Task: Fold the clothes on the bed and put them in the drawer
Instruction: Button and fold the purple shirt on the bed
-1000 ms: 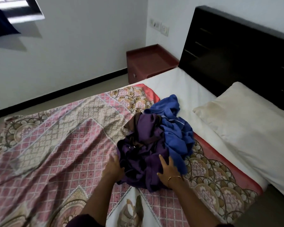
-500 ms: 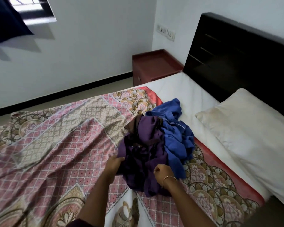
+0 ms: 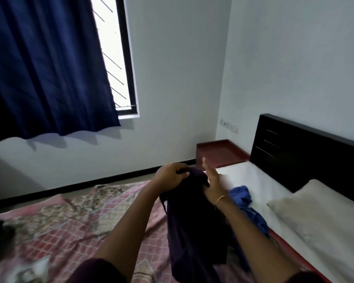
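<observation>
A dark purple garment (image 3: 194, 227) is being held up over the bed (image 3: 74, 225), hanging in a loose column at about 6 o'clock in the view. Its top edge is being gripped by the left hand (image 3: 171, 175), with the fingers curled over the cloth. The right hand (image 3: 212, 181), at about 3 o'clock of the left, is being kept flat against the fabric, fingers straight and nothing pinched. A blue garment (image 3: 247, 205) is lying crumpled on the bed at about 4 o'clock of the hands, near the pillow (image 3: 323, 219). The step in hand is judged to be the opening out of the purple piece before folding. It would best be done by a second corner or shoulder being found with the free hand, the cloth being shaken straight, and the piece being laid flat on the patterned bedspread away from the blue one. The drawer is presumed to be in the red bedside cabinet (image 3: 221, 152) at 1 o'clock.
</observation>
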